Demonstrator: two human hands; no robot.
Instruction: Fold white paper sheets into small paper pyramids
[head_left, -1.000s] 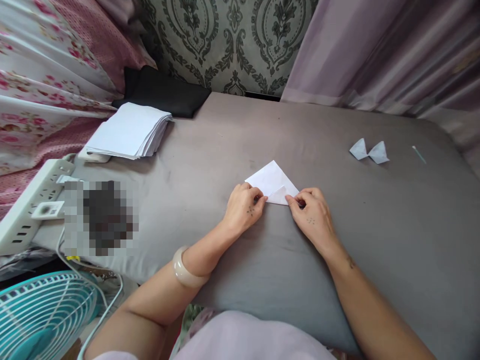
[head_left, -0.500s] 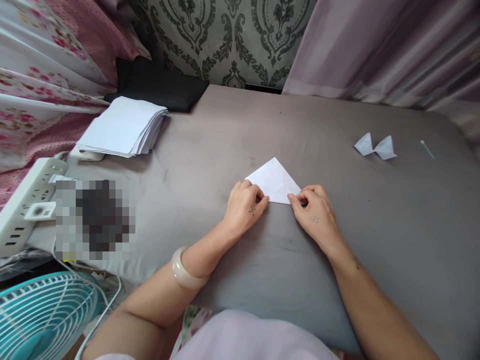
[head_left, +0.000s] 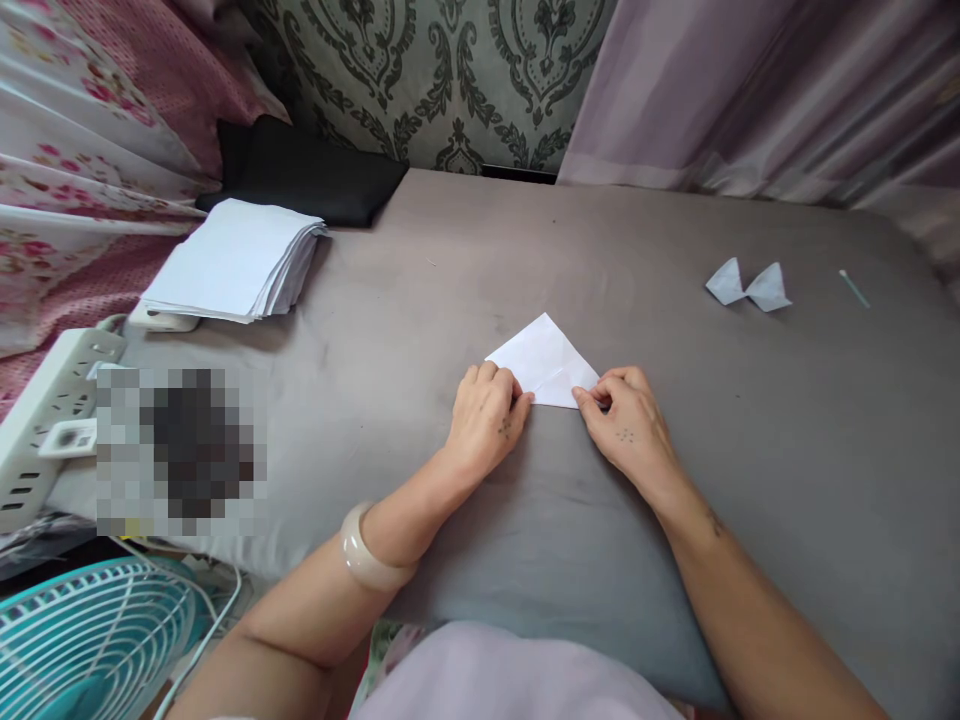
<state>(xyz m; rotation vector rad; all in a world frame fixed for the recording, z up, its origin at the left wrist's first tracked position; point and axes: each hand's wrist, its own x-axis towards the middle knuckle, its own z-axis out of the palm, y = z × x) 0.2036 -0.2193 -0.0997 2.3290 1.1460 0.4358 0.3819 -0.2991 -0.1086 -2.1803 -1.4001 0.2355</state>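
Note:
A white sheet of paper (head_left: 546,352), folded to a triangle with its tip pointing away from me, lies on the grey cloth-covered surface (head_left: 420,330). My left hand (head_left: 489,412) is closed on its left corner, thumb along the near folded edge. At the right corner, my right hand (head_left: 626,415) pinches the paper between thumb and fingers. Both lower corners are hidden under my fingers. A folded white paper piece with two pointed halves (head_left: 748,287) stands farther back on the right.
At the back left, a stack of white paper (head_left: 232,255) sits before a folded black cloth (head_left: 315,172). A white power strip (head_left: 52,420) with plugs lies at the left edge, above a turquoise fan (head_left: 90,640). A thin cotton swab (head_left: 853,288) lies far right.
The view has shifted slightly. My left fingers lie a little flatter over the paper's left corner; the right hand keeps its pinch, and the triangle looks the same.

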